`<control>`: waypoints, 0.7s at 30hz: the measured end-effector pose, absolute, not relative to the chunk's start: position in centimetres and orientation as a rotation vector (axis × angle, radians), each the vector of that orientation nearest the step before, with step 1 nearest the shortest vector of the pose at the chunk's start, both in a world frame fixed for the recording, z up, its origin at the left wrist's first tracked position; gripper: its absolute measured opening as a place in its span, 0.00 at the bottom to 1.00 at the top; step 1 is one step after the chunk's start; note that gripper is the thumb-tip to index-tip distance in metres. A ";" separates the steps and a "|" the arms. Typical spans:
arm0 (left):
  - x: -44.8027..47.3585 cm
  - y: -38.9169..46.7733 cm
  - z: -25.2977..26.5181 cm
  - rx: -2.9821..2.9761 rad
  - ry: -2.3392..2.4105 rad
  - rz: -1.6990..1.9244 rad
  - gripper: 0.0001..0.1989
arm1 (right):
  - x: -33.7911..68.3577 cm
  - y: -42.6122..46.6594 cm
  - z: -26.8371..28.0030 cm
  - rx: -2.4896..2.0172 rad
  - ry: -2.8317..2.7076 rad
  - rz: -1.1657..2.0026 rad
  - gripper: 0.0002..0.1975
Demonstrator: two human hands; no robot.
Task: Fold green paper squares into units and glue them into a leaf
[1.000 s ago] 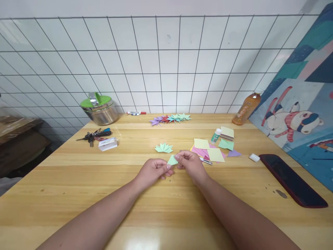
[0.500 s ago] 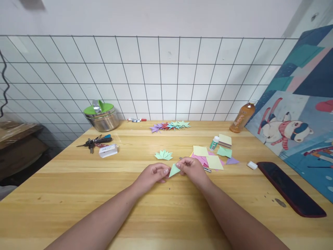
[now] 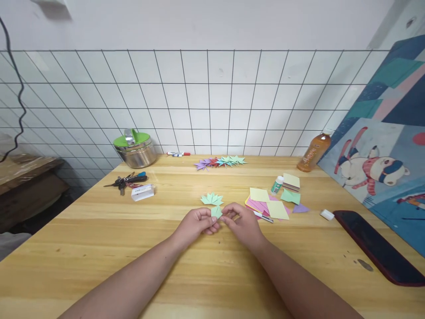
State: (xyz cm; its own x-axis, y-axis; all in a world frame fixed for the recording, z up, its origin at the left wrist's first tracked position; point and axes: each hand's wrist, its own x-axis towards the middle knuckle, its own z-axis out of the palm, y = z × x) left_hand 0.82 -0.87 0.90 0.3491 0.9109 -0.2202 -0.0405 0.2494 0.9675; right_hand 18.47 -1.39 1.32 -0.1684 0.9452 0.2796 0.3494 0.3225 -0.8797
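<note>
Between my hands is a small folded piece of light green paper [image 3: 216, 212], creased down from its top edge. My left hand [image 3: 200, 221] pinches its lower left side between thumb and fingers. My right hand [image 3: 241, 223] is closed at the paper's right edge, thumb and fingertip together on it. Just beyond lies a fan of pointed, folded light green paper pieces [image 3: 211, 199], flat on the wooden table [image 3: 159, 248]. Right of my right hand lie a pen [image 3: 264, 217] and yellow paper squares [image 3: 278, 210] over pink sheets.
Folded paper stars [image 3: 232, 161] lie near the tiled wall. Around the table stand a green-lidded pot [image 3: 135, 150], a glue stick [image 3: 277, 184] and a drink bottle [image 3: 314, 151]. Keys [image 3: 126, 180], a white box [image 3: 142, 192], an eraser [image 3: 327, 215] and a phone [image 3: 378, 246] lie about.
The folded green paper has turned from a slanted, pointed shape to a squarer one with its crease facing up. My right hand's fingers have shifted lower along its edge. The view has shifted slightly.
</note>
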 end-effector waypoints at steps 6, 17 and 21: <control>1.0 -0.9 0.8 1.129 1.002 0.805 0.16 | 18.3 -1.3 1.3 -1.186 -1.682 0.890 0.07; 1.1 -1.1 1.3 1.149 1.032 0.790 0.16 | 18.8 -1.1 1.0 -1.165 -1.786 0.757 0.06; 1.1 -1.1 1.3 1.157 1.039 0.785 0.16 | 18.8 -1.2 1.0 -1.159 -1.787 0.785 0.04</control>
